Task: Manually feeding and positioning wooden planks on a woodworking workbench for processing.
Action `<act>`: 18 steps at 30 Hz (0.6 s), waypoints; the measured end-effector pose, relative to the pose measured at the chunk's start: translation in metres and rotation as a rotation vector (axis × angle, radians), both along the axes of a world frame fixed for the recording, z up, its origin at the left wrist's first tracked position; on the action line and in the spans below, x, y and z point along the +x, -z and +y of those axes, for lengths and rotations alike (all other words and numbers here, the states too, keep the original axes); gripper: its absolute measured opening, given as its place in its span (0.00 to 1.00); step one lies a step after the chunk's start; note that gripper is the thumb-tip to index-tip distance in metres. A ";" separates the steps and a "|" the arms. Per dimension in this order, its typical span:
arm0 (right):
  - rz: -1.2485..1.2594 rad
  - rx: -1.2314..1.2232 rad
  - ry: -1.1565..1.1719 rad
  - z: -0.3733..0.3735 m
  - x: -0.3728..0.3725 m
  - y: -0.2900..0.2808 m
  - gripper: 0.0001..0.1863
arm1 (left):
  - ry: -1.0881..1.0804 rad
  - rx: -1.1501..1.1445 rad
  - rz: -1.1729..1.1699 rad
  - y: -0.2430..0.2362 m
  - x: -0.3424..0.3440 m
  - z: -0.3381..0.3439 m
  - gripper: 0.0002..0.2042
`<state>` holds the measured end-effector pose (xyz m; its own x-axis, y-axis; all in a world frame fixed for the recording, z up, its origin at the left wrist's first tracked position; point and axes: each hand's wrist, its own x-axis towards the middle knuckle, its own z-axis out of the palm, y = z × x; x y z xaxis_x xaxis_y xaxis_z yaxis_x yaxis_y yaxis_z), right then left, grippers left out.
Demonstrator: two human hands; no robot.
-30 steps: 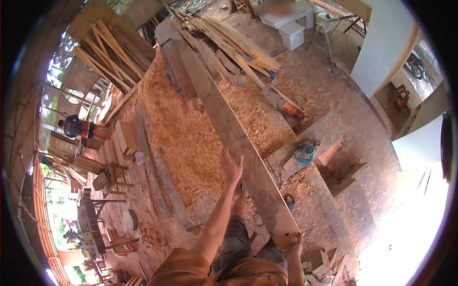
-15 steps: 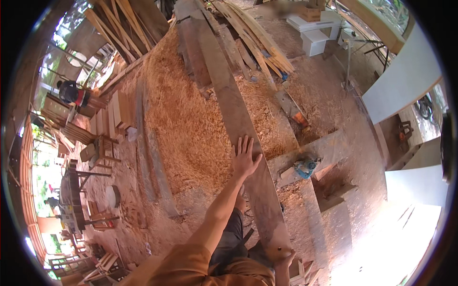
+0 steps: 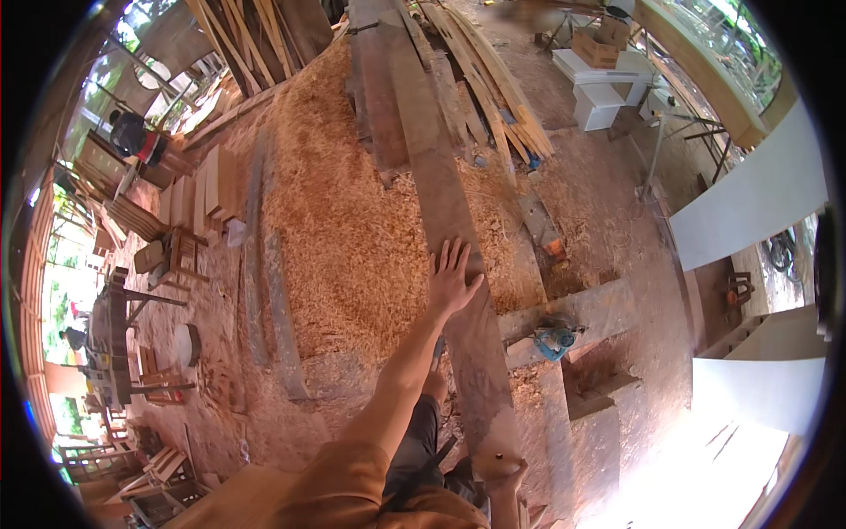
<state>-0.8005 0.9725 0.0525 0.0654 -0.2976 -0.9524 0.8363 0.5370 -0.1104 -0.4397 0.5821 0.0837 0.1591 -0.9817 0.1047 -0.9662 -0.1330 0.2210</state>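
A long brown wooden plank [image 3: 445, 198] runs from close to my body away toward the far stack of timber. My left hand [image 3: 453, 280] lies palm down on its top face, with the fingers stretched out and spread. At the plank's near end, beside a small dark hole, my right hand [image 3: 505, 480] grips the edge. Its fingers are partly hidden under the wood. To the right of the plank, a blue power tool [image 3: 555, 338] rests on a board.
Orange-brown wood shavings [image 3: 335, 238] cover the ground left of the plank. Long pale strips [image 3: 493, 79] lie at the far end. A tool with an orange part [image 3: 554, 248] sits at right. White panels [image 3: 749, 198] stand farther right. Another person [image 3: 137, 137] bends at far left.
The view has shifted, so the surroundings sit somewhat lower in the picture. My left hand stays flat on the plank and my right hand keeps hold of its near end.
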 end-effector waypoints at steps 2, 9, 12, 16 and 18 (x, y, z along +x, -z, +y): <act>0.009 0.002 -0.016 -0.014 0.010 -0.003 0.40 | -0.014 0.007 -0.011 0.000 0.013 -0.010 0.38; 0.001 0.078 -0.075 -0.065 0.036 -0.009 0.41 | -0.024 0.064 0.039 -0.002 0.043 -0.052 0.39; 0.022 0.110 -0.075 -0.085 0.046 -0.011 0.41 | -0.035 0.048 0.052 0.001 0.054 -0.067 0.39; -0.034 0.076 -0.048 -0.112 0.063 -0.014 0.41 | -0.046 0.026 0.073 0.005 0.071 -0.091 0.39; -0.021 0.074 -0.054 -0.130 0.076 -0.024 0.41 | -0.036 -0.013 0.101 0.007 0.081 -0.102 0.39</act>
<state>-0.7245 0.8425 0.0764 0.0997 -0.2222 -0.9699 0.8075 0.5876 -0.0516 -0.3582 0.4805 0.0764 0.2050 -0.9738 0.0989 -0.9334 -0.1641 0.3192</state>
